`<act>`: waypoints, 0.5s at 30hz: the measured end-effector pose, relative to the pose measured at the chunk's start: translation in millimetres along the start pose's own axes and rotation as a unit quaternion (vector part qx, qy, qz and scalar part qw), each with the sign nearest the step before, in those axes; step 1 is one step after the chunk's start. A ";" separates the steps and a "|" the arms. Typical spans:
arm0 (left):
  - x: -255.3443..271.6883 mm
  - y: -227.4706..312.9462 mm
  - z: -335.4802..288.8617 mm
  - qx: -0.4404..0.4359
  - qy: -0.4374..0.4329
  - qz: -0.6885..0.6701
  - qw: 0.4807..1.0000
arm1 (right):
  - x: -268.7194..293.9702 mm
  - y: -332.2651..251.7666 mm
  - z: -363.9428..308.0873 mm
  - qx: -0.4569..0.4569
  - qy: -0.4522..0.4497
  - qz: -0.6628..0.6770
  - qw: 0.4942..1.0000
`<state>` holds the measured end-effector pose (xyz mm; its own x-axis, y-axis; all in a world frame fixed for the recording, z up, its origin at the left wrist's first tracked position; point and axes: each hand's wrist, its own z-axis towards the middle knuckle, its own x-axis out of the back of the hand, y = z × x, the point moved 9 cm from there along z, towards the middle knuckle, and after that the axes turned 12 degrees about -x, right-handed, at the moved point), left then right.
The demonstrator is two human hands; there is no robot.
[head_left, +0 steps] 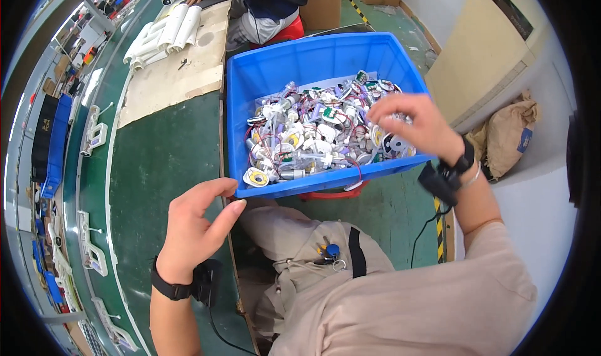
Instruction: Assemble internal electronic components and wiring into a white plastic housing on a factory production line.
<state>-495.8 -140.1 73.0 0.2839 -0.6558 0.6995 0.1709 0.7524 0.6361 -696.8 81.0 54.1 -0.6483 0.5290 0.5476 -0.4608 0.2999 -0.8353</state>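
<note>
A large blue plastic bin (313, 182) is heaped with small white and purple electronic parts (313, 130), with red and black wires and bits of green circuit board among them. My left hand (197, 224) is at the bin's near left corner, over the table edge. Its thumb and index finger are apart, the fingertips at or close to the rim; I see nothing between them. Above the right side of the bin is my right hand (416, 121), its fingers reaching left over the parts and the thumb apart. No held thing shows in it.
Left of the bin runs a green work table (166, 162) with a cardboard sheet (203, 74) carrying white plastic housings (178, 27). Beyond it, a conveyor bears white frames (94, 249). A co-worker (269, 5) sits at the far end. A brown sack (510, 134) leans at right.
</note>
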 end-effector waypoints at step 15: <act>-90.5 -131.8 97.3 0.151 -0.023 -0.161 0.975 | -109.6 168.6 144.5 -0.091 -0.242 -0.340 0.904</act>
<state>-635.9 -185.8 -42.5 0.2176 -0.8628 0.4563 -0.0438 0.4584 0.8877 -791.0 -41.2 -139.6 -0.4614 -0.2232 0.8587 -0.7741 0.5742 -0.2666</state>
